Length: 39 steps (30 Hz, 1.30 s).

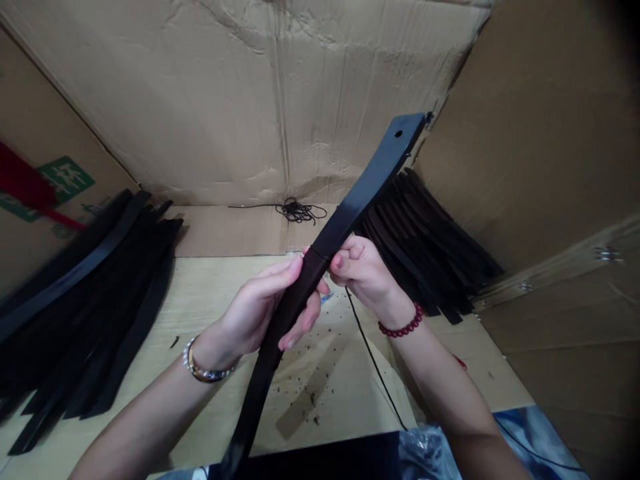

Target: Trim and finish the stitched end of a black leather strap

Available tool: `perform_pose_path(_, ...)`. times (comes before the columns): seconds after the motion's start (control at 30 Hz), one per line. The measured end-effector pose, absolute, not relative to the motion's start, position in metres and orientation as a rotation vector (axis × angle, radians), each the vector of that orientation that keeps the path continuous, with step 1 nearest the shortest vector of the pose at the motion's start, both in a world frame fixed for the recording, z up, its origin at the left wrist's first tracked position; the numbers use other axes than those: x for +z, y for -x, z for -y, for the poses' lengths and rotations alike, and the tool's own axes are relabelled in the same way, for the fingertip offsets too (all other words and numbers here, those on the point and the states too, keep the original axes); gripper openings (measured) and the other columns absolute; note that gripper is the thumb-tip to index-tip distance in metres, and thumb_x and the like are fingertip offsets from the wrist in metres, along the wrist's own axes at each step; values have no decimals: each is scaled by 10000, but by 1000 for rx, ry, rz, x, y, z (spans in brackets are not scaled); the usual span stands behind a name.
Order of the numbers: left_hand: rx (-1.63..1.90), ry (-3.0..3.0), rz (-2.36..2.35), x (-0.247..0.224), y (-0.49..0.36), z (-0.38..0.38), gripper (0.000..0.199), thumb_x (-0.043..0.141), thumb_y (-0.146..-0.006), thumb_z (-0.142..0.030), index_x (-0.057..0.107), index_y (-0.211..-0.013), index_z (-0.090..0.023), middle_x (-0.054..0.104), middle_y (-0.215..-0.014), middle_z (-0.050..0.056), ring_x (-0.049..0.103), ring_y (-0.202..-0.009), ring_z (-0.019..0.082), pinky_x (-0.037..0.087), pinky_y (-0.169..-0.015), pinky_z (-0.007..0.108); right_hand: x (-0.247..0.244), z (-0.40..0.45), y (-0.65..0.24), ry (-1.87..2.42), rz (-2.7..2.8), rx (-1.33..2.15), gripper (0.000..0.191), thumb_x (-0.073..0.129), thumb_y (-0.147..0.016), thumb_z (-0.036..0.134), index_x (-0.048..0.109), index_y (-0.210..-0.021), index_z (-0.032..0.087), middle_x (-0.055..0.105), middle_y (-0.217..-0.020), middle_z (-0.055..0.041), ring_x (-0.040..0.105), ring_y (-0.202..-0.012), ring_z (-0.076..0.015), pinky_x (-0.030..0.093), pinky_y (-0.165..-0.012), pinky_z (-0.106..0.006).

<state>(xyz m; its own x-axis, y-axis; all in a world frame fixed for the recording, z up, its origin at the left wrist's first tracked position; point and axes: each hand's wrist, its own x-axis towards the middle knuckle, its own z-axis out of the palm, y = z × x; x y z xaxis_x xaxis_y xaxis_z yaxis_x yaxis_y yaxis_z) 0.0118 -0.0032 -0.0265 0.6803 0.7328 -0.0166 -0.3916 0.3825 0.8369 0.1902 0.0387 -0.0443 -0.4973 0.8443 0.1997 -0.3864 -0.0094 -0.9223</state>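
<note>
A long black curved strip (367, 185) with a hole near its far end slants across the middle of the view. My left hand (257, 310) is wrapped around it from the left, thumb on top and fingers underneath. A thin cord crosses the strip just above that thumb. On the right edge, my right hand (364, 270) is closed in a pinch at this cord and touches the strip. From below the right hand a black cord (373, 357) hangs down toward the table's front edge. The exact grip of the right fingertips is partly hidden.
Piles of similar black strips lie at left (95, 320) and right (425, 247). Tangled black cord (299, 211) rests at the back by the cardboard wall (225, 107). Dark crumbs dot the pale table (210, 293). Clear plastic (425, 450) sits at the front edge.
</note>
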Motion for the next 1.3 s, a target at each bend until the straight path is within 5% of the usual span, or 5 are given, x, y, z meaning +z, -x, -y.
perform_pose_path(0.3, 951, -1156, -595, -40, -26, 5, 381, 437, -1008, -506, 578, -979, -154, 580, -683, 14, 504, -507, 85, 421, -488, 186, -41, -33, -185, 537, 1243, 1531, 383, 871, -690, 323, 517, -673, 178, 630, -552, 40, 522, -425, -64, 354, -402, -175)
perform_pose_path(0.77, 792, -828, -652, -28, -22, 9, 578, 424, -922, -679, 553, -748, -144, 263, -584, -60, 206, -435, 44, 182, -412, 177, -37, -27, -180, 461, 1336, 1479, 191, 754, -839, 258, 626, -725, 174, 685, -557, 13, 608, -495, -84, 513, -564, -209)
perform_pose_path(0.97, 713, -823, -592, -28, -20, 10, 579, 393, -940, -667, 556, -745, -146, 326, -538, -57, 269, -369, 36, 244, -388, 164, -36, -26, -180, 502, 1385, 1461, 250, 749, -844, 319, 623, -686, 173, 663, -553, 6, 617, -523, -97, 495, -539, -211)
perform_pose_path(1.17, 865, -1027, -612, -29, -23, 10, 520, 432, -948, -648, 597, -920, -156, 603, -619, 21, 644, -530, 178, 520, -470, 260, -34, -20, -184, 552, 1400, 1363, 252, 723, -867, 317, 613, -697, 165, 651, -600, 2, 604, -507, -96, 473, -503, -223)
perform_pose_path(1.3, 937, -1095, -715, -25, -23, 10, 451, 464, -986, -528, 579, -799, -134, 575, -586, 17, 519, -425, 99, 425, -405, 196, -32, -20, -185, 600, 1434, 1368, 255, 754, -831, 323, 621, -682, 164, 628, -592, 5, 569, -491, -91, 438, -476, -225)
